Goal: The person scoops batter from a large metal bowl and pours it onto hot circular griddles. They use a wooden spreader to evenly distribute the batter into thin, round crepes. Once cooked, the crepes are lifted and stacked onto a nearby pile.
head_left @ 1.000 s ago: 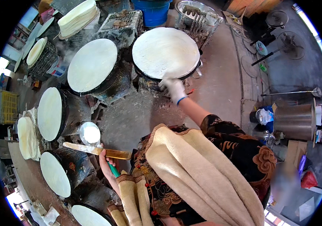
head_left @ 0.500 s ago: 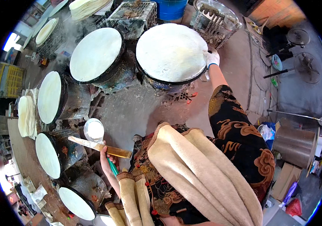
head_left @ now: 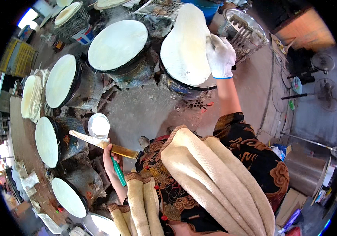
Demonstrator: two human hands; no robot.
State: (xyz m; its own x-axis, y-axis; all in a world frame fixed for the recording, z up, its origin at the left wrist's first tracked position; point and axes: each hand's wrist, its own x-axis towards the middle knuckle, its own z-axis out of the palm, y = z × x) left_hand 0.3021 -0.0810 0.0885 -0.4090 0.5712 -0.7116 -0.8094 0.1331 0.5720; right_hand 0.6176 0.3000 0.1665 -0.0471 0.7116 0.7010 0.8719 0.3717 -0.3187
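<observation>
My right hand (head_left: 220,57), in a white glove, is closed on the right edge of a large thin pancake (head_left: 186,49). The pancake is partly peeled off its round griddle (head_left: 172,82), folded inward on the right, and its far end reaches past the rim. In my left hand (head_left: 110,159), bare and closed, are a green-handled ladle (head_left: 98,125) with white batter in its bowl and a flat scraper (head_left: 123,150), its pale blade smeared with batter. Both tools are held together, crossing at the fingers, above the floor near my lap.
More drum-shaped griddles, each covered with a pale round sheet, curve along the left, including one griddle (head_left: 117,45) beside mine. A stack of pancakes (head_left: 30,96) lies beyond them. Wire crates (head_left: 160,8) and a blue bucket (head_left: 204,10) stand behind; fans (head_left: 326,94) stand at right.
My right hand has drawn the pancake's right edge up and inward, so it now lies folded and narrower on the griddle. The view has shifted; my left hand still holds both tools.
</observation>
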